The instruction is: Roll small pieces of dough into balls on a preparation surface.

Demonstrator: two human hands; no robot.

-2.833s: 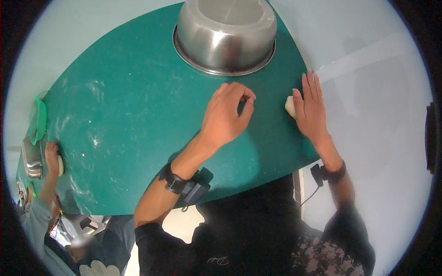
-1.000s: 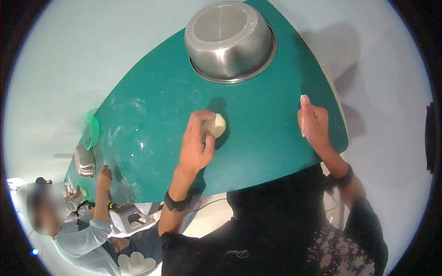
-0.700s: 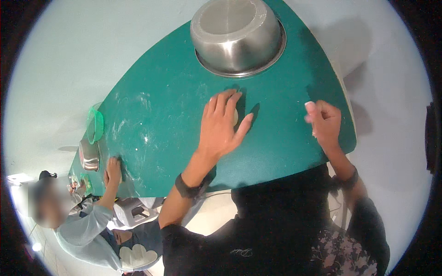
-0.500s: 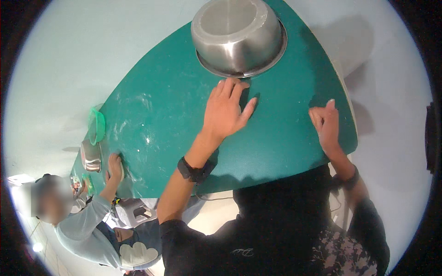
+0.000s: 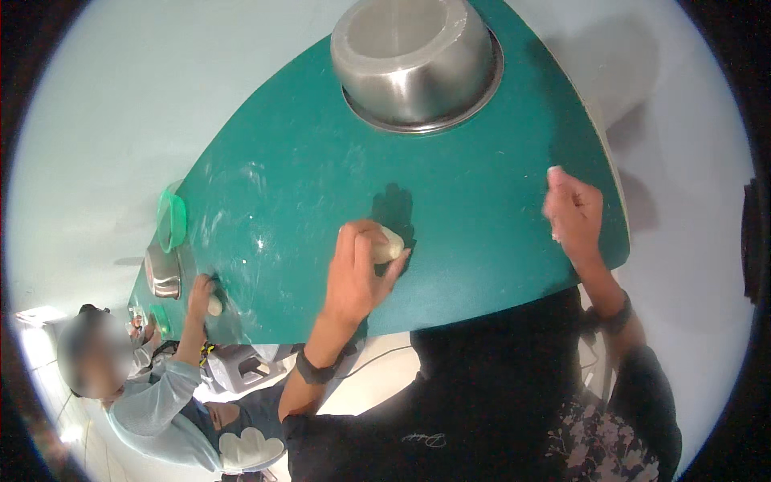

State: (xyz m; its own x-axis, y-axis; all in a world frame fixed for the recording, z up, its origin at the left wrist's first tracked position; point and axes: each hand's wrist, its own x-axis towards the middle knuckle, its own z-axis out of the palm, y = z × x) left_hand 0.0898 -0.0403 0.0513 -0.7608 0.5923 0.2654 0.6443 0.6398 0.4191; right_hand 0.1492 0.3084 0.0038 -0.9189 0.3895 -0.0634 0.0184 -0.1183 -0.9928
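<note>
My left hand (image 5: 361,269), at mid-table, is curled round a pale, rounded lump of dough (image 5: 390,244) on the green tabletop (image 5: 289,185), its fingers closed on it. Off to the right, my right hand (image 5: 573,210) is loosely fisted with the thumb pointing away from me, near the table's right edge; whether anything is inside it is hidden. A large upturned steel bowl (image 5: 409,80) with a wide rim stands beyond both hands at the back of the table.
At the left, a co-worker's hand (image 5: 201,293) touches another pale lump (image 5: 214,305), beside a small steel bowl (image 5: 165,277) and a green plastic container (image 5: 177,225). That person sits below, and another is farther along. A pale wall lies beyond the table's curved edge.
My left hand was stretched over the lump near the big bowl; it has drawn back toward me with it, fingers now curled. The lump was under my right hand earlier. My right hand stays curled.
</note>
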